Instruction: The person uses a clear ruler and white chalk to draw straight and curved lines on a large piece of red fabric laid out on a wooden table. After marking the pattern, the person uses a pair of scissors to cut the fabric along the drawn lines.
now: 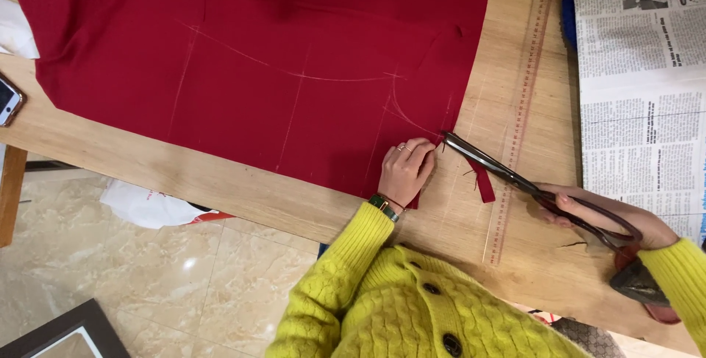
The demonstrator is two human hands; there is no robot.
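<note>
The red fabric [257, 56] lies flat across the far part of the wooden bench [220, 181], marked with pale chalk lines [294, 75] that curve and cross near its right edge. At that edge the tips of the long scissors [507, 174] meet the cloth, blades nearly closed, just beside where a chalk curve runs out. The left hand [406, 170] rests palm down on the fabric right next to the blade tips, its fingers pressed together and curled, pinning the cloth. The right hand [610, 222] grips the scissor handles, fingers closed through the loops. To cut well here, it seems wise to keep the lower blade sliding on the bench, hold the cloth taut close to the cut, and follow the chalk closely. A narrow red offcut [483, 181] lies on the bench beside a clear ruler [518, 122]; newspaper [640, 93] sits at the right and a phone [9, 100] at the left edge.
</note>
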